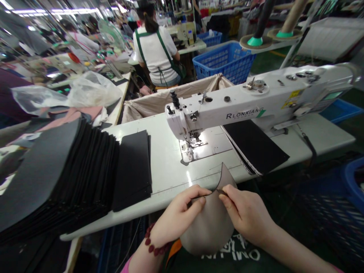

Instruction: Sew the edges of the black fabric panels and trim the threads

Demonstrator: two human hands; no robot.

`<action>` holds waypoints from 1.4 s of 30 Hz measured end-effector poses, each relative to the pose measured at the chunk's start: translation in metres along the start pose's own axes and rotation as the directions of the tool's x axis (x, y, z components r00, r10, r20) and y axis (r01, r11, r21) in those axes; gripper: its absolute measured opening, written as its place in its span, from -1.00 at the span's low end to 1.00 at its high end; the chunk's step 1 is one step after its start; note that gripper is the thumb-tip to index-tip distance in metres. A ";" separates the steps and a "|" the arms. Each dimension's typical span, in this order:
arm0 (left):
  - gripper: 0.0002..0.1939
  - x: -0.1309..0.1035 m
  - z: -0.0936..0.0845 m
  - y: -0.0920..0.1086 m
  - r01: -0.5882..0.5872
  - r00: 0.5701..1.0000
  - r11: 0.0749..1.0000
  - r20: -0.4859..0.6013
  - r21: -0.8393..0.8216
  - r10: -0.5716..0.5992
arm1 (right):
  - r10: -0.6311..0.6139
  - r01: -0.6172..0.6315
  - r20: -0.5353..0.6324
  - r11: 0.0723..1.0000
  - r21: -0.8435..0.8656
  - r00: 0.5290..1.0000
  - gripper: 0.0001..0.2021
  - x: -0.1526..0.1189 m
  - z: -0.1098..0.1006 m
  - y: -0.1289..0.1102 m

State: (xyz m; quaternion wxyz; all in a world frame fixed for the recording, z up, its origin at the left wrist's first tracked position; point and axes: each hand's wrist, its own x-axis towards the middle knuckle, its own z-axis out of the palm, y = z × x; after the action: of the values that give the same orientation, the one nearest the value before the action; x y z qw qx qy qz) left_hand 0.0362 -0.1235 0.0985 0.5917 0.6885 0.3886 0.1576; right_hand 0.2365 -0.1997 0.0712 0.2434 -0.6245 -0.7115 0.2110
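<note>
A curved grey fabric panel (209, 231) hangs between my two hands in front of the table edge. My left hand (186, 210) pinches its upper edge between thumb and fingers; a dark red bead bracelet circles that wrist. On the other side my right hand (244, 210) grips the same edge close by, and a pointed corner of the panel stands up between them. Beyond the hands is a white sewing machine (244, 110), its needle area over a shiny metal plate (210, 146). A stack of black panels (257, 146) lies under the machine arm.
A tall stack of dark panels (42, 167) fills the left side, beside a smaller black pile (133, 167). Behind the table hang a beige cloth bin (142, 108) and a blue basket (224, 62). A person (156, 49) sits ahead, back turned. Another blue basket (335, 201) is at right.
</note>
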 end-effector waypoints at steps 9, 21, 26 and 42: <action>-0.72 0.003 0.000 -0.001 0.001 1.000 0.999 0.028 -0.053 0.001 | -0.004 0.004 -0.011 0.999 -0.046 1.000 -0.82 -0.003 -0.004 -0.001; -0.71 0.004 0.002 -0.005 0.028 1.000 0.996 0.016 -0.080 -0.027 | -0.073 0.064 -0.063 0.988 -0.143 0.995 -0.80 0.000 -0.004 -0.003; -0.73 0.005 0.003 -0.007 0.051 0.999 0.997 0.013 -0.050 -0.051 | -0.056 0.050 -0.079 0.995 -0.082 0.995 -0.80 0.000 0.001 -0.003; -0.71 0.007 0.000 0.008 -0.026 0.997 0.998 0.071 0.056 0.022 | -0.079 0.074 -0.035 0.989 -0.126 0.996 -0.77 0.004 -0.005 -0.006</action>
State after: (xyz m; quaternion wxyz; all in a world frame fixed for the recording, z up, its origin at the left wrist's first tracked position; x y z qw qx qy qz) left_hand 0.0428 -0.1184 0.1042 0.5832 0.7149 0.3634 0.1292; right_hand 0.2341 -0.1970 0.0794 0.2260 -0.6148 -0.7418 0.1440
